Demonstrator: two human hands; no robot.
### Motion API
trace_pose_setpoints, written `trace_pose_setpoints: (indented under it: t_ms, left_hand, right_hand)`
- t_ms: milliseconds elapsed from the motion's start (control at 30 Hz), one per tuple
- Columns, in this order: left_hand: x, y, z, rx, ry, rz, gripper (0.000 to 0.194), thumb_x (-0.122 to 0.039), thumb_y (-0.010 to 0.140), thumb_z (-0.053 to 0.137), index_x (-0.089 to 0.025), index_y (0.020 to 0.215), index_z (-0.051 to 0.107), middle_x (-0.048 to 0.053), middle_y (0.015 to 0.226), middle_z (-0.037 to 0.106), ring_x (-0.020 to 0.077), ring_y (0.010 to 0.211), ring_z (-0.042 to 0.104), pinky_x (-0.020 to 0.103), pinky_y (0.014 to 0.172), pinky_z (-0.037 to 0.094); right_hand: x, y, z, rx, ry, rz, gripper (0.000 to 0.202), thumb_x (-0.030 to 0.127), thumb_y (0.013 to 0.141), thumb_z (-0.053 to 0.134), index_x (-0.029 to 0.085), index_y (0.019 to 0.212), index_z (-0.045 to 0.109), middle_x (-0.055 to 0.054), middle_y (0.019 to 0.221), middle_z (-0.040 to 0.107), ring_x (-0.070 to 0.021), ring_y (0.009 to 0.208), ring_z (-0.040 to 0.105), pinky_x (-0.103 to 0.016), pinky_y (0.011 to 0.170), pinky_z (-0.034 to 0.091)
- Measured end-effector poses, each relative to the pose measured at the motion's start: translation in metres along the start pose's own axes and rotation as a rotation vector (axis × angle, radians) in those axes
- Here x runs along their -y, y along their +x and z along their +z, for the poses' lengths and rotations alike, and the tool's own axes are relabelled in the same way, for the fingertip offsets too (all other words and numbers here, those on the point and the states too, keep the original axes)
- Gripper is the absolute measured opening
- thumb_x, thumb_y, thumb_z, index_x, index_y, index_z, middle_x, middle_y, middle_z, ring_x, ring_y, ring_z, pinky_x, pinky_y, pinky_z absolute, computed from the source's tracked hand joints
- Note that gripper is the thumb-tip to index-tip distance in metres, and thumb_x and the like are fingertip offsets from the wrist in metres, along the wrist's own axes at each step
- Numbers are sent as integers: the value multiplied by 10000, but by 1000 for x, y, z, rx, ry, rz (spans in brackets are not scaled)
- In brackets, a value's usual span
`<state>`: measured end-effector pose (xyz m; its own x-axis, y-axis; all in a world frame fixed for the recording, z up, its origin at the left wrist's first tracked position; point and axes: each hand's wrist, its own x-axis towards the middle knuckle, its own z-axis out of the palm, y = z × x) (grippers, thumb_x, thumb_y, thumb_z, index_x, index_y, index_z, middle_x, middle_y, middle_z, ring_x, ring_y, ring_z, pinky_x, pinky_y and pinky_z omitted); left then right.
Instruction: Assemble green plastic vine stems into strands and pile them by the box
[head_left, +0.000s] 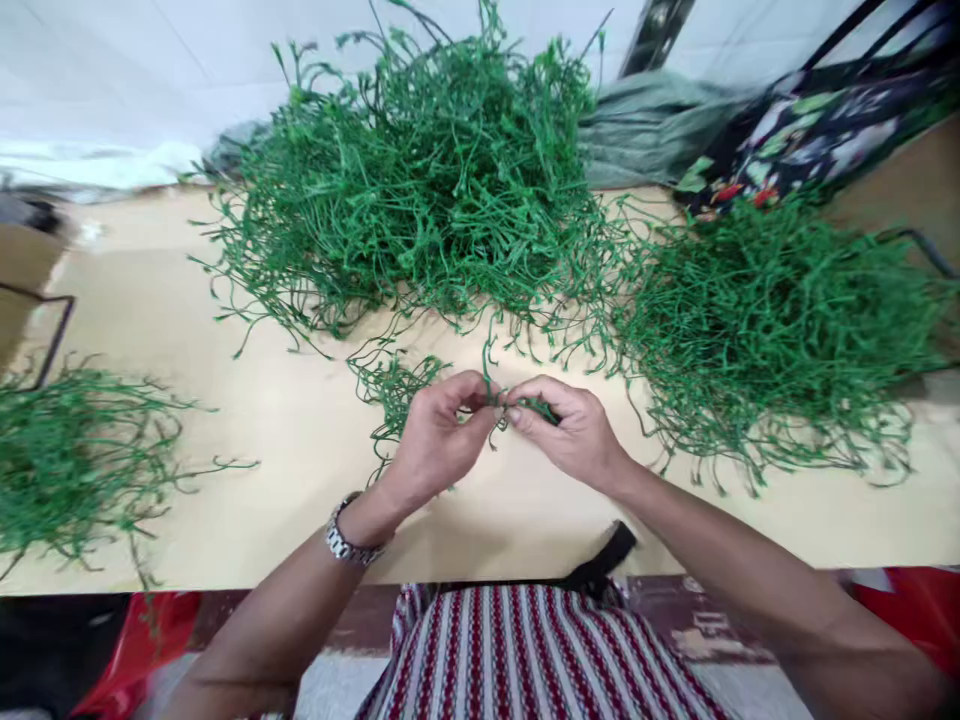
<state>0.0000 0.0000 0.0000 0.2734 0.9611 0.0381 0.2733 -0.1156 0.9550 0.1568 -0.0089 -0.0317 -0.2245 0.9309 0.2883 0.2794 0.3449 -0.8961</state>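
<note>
My left hand and my right hand meet over the front middle of the table, thumbs and fingertips pinched close together. Between them are thin green artificial plant stems; one rises upright from my left fingertips. More green shows inside the curl of my right fingers. A small cluster of stems lies on the table beside and partly behind my left hand. Just beyond both hands spreads a large tangled heap of the same green stems. The exact joint at the fingertips is too small to make out.
Another heap of stems lies at the right, a smaller pile at the left. A floral bag and grey-green sheeting stand against the back wall. A black strip lies at the front edge of the table.
</note>
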Motion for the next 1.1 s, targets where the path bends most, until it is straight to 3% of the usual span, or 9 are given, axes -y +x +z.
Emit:
trace_pose_setpoints:
  t_ms: [133,233,367,467,567,667,733,833,1100]
  left_hand:
    - [2,-1,4,26,4,-16,74,-94,687,497,-142,632,510,-23,601,487,93,590,448,221,558,351]
    - [3,0,6,55,105,-42,96,-83,674,463,-145,607,493,-41,553,434,82,553,410,214,521,313]
    - [7,6,7,72,251,-73,97,-88,663,428,-148,604,477,-52,526,386,74,511,349,214,480,260]
    - [6,9,7,96,252,-101,94,-89,654,417,-147,605,471,-51,525,380,71,504,340,209,469,249]
    - [-2,7,4,165,150,-146,93,-88,652,417,-147,596,462,-56,509,370,62,475,317,199,447,241]
    - [-11,5,-1,270,-4,-194,72,-104,667,441,-139,638,497,-56,512,400,56,459,320,190,433,248]
    - [-13,7,-4,212,-79,-186,43,-125,677,476,-131,676,519,-49,536,427,58,480,350,186,449,270]
    - [-11,12,-6,100,-168,-186,31,-146,671,525,-120,685,536,-41,551,447,58,507,372,183,469,279]
    - [-7,12,-7,63,-259,-272,59,-174,671,575,-125,674,543,-45,530,449,49,476,346,191,450,233]
  right_hand:
    - [2,-3,1,-12,-88,46,61,182,758,526,149,773,575,12,653,612,-67,543,525,-152,513,397]
    - [3,-4,0,13,-265,-28,44,145,727,493,160,729,534,33,581,561,-56,459,445,-161,459,333]
    - [5,-2,0,67,-591,-174,46,195,750,490,161,736,518,-3,628,594,-95,517,494,-205,493,309]
    - [4,3,-2,112,-714,-164,81,228,764,482,161,746,524,-14,646,604,-113,526,500,-227,488,272]
    - [0,11,-13,124,-725,-73,71,207,739,486,162,746,540,-6,627,583,-108,511,471,-226,488,259]
    - [0,20,-32,-1,-684,35,78,159,714,475,158,737,549,14,573,523,-90,485,426,-213,497,271]
    - [3,25,-41,-6,-616,24,73,149,717,474,159,739,543,30,557,476,-79,479,393,-207,509,281]
    - [9,28,-43,118,-550,-59,69,125,724,459,154,714,520,19,603,457,-89,544,406,-212,542,296]
    - [6,17,-44,264,-552,-117,121,146,792,470,161,845,578,-27,774,448,-129,699,462,-251,640,355]
